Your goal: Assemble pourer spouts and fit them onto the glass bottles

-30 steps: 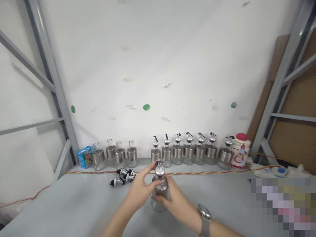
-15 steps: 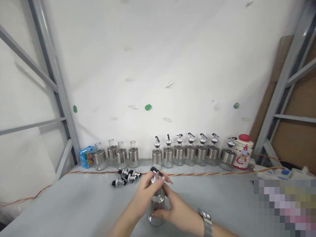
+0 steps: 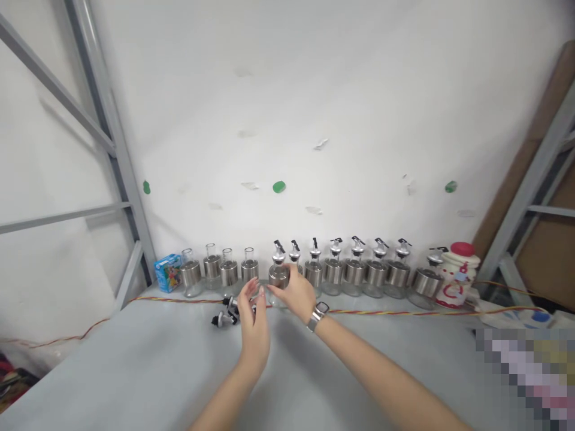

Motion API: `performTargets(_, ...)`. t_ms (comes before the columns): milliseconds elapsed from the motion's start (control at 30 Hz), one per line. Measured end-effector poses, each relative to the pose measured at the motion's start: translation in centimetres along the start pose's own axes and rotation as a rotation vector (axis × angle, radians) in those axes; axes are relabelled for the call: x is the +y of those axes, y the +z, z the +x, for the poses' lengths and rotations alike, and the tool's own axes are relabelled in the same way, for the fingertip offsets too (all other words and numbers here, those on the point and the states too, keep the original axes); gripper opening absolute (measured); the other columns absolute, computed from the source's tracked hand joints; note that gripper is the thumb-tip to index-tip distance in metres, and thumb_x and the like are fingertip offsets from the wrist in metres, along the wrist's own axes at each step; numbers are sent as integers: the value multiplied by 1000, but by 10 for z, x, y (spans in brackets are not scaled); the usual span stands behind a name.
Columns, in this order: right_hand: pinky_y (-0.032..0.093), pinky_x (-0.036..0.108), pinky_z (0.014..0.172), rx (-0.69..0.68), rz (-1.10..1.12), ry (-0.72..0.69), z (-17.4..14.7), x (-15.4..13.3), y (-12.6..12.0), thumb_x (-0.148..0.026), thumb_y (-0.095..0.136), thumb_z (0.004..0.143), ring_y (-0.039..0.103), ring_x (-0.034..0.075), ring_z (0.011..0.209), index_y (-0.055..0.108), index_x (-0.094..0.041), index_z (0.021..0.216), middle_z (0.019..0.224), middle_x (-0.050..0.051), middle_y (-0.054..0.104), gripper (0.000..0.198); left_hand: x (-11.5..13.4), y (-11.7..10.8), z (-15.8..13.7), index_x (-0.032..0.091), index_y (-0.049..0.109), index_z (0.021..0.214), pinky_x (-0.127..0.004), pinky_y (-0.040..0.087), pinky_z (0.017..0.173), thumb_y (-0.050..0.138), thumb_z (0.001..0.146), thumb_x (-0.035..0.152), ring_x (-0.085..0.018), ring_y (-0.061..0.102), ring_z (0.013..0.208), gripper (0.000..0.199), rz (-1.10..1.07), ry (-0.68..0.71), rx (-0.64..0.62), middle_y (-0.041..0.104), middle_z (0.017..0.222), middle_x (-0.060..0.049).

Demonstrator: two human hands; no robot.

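Left hand (image 3: 254, 323), fingers parted, is near the spouts (image 3: 220, 320); right hand (image 3: 300, 294) grips an upright bottle (image 3: 277, 276). Along the desk (image 3: 135, 365) come the box (image 3: 168, 274), 4 uncapped bottles (image 3: 229, 273), that upright bottle, 7 spouted bottles (image 3: 355, 271) and, just beside the last, the jar (image 3: 458, 275).

You can read no text, brand, number or sign here. The blue box (image 3: 168, 273) carries printing, but it is too small and blurred for you to make out. The red markings on the pale jar (image 3: 458, 276) and the face of your watch (image 3: 322, 307) are likewise illegible.
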State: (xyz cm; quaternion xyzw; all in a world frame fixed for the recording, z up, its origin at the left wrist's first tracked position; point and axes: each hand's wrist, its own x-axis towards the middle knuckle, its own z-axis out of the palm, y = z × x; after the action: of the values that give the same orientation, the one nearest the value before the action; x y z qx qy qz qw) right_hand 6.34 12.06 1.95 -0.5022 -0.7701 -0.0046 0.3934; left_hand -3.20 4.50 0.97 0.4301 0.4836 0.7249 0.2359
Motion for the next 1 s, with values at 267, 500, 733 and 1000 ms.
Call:
performTargets(267, 35, 43, 81, 78, -171, -31, 5, 5, 24, -47, 48, 78, 47, 30, 100, 43, -10, 114, 106, 19, 53, 53, -11, -2, 7, 23, 45, 104, -37, 37, 92, 41, 83, 40, -19, 45, 109, 28, 60, -6, 30, 49, 113, -7)
performTargets(500, 37, 42, 75, 67, -281, -94, -4, 9, 23, -48, 47, 79, 48, 29, 91, 38, -8, 122, 96, 18, 53, 60, -18, -2, 11, 23, 46, 100, -39, 35, 92, 42, 81, 43, -20, 45, 107, 28, 36, -62, 56, 49, 111, -6)
performTargets(733, 36, 38, 74, 52, -288, -147, 3, 6, 40, -41, 57, 75, 52, 25, 86, 38, -7, 122, 95, 16, 57, 61, -21, -5, 15, 22, 47, 98, -38, 35, 91, 44, 79, 44, -20, 45, 106, 29, 26, -80, 77, 49, 109, -6)
performTargets(1000, 36, 42, 74, 181, -188, -49, 19, 16, 60, -26, 58, 76, 52, 28, 88, 45, -4, 107, 94, 18, 57, 40, -17, -10, 28, 22, 44, 96, -36, 36, 89, 41, 81, 41, -19, 48, 104, 24, 1, -102, 211, 51, 107, -6)
